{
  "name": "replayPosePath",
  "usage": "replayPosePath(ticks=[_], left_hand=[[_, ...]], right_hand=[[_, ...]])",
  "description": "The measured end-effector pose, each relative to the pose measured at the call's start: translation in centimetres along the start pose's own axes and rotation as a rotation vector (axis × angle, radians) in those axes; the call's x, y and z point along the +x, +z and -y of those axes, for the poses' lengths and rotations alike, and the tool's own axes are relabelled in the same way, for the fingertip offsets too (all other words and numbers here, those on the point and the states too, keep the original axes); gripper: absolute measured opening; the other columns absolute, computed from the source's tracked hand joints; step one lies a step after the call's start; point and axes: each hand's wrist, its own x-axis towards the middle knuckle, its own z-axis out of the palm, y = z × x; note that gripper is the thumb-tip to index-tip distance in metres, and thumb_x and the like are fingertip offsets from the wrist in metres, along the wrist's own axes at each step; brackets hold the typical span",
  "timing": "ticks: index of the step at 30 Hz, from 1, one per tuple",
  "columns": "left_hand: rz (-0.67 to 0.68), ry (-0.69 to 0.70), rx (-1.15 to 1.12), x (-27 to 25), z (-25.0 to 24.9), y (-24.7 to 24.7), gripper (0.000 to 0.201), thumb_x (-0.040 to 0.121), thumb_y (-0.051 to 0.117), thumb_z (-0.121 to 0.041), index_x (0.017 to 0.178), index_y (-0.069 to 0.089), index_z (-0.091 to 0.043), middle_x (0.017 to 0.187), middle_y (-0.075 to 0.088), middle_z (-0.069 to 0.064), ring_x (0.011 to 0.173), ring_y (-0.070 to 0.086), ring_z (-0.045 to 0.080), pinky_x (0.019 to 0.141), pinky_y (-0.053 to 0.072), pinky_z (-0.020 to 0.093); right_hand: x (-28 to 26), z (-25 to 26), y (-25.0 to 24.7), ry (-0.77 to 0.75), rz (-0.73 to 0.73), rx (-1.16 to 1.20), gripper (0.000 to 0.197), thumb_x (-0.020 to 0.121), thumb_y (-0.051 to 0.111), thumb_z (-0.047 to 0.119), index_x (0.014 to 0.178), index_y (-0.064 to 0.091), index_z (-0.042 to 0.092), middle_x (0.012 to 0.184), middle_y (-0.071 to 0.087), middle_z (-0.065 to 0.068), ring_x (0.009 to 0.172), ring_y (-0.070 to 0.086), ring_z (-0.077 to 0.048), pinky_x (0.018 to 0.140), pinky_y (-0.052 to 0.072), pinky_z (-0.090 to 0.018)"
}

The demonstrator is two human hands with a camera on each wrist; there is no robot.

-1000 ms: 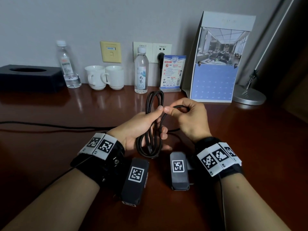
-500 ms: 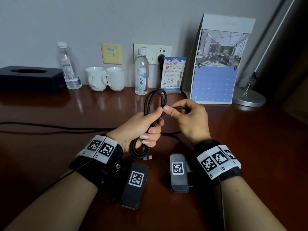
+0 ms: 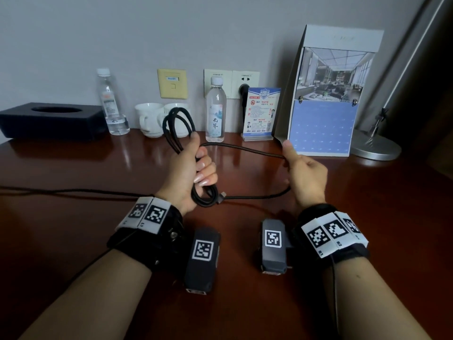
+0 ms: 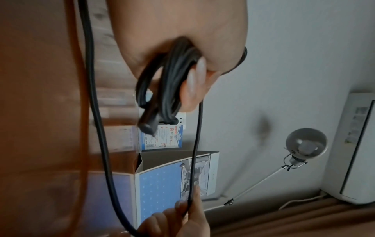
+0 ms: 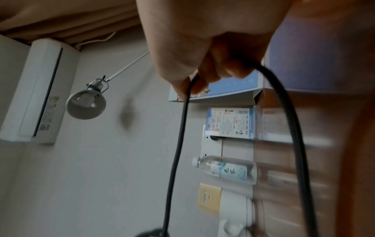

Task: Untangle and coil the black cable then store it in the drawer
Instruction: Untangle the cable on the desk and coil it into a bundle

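Note:
My left hand (image 3: pixel 193 165) grips a bundle of loops of the black cable (image 3: pixel 177 126) above the brown desk; loops stick out above and below the fist, and a plug end (image 3: pixel 221 197) hangs beside the lower loop. In the left wrist view the fingers (image 4: pixel 194 83) curl round the coiled cable (image 4: pixel 172 77). From that fist a free strand (image 3: pixel 245 149) runs right to my right hand (image 3: pixel 301 173), which holds it in curled fingers and lets it bend back down to the left. The right wrist view shows the cable (image 5: pixel 180 128) pinched at the fingertips (image 5: pixel 194 83). No drawer is in view.
Along the wall stand a black tissue box (image 3: pixel 49 119), two water bottles (image 3: pixel 215 111), two white cups (image 3: pixel 149 119), a blue leaflet stand (image 3: pixel 261 114), a desk calendar (image 3: pixel 326 99) and a lamp base (image 3: pixel 375 148). Another thin black wire (image 3: pixel 73 192) lies across the desk at left.
My hands have drawn apart: the left one rose leftward with the coil, and the right one slid right along the cable, pulling out a long free strand between them.

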Motion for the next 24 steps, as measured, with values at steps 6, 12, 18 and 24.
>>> replayPosePath(ticks=[6,12,18,24], left_hand=[[-0.042,0.012,-0.085,0.9,0.0,-0.9,0.047,0.102,0.038,-0.042,0.062,0.032,-0.018,0.037,0.025,-0.008,0.025,0.019,0.004,0.028,0.017,0.017],[-0.204,0.058,-0.269,1.6,-2.0,-3.7,0.045,0.102,0.038,-0.042,0.065,0.033,-0.018,0.039,0.024,-0.008,0.026,0.019,0.006,0.028,0.019,0.017],[-0.18,0.03,-0.157,1.8,-1.5,-3.8,0.046,0.1,0.041,-0.047,0.066,0.034,-0.018,0.041,0.026,-0.008,0.027,0.019,0.005,0.028,0.02,0.017],[-0.081,-0.022,0.178,0.7,1.2,-0.9,0.047,0.094,0.051,-0.049,0.064,0.036,-0.017,0.043,0.023,-0.004,0.027,0.019,0.005,0.033,0.015,0.012]], right_hand=[[0.2,0.0,-0.5,-0.014,-0.141,0.066,0.066,0.075,0.066,0.066,0.042,0.031,0.022,0.045,0.029,0.001,0.05,0.03,-0.018,0.056,0.032,-0.029],[-0.2,0.5,-0.7,0.04,-0.177,0.104,0.06,0.076,0.067,0.064,0.054,0.042,0.014,0.044,0.028,0.004,0.05,0.028,-0.018,0.055,0.032,-0.027],[0.1,0.7,-1.6,0.026,-0.148,0.193,0.052,0.086,0.06,0.058,0.065,0.059,0.01,0.042,0.033,0.007,0.051,0.025,-0.016,0.055,0.027,-0.028],[-1.3,1.2,-0.2,-0.024,0.26,0.246,0.025,0.101,0.048,0.023,0.105,0.072,0.017,0.045,0.025,0.014,0.038,0.022,-0.004,0.038,0.024,-0.016]])
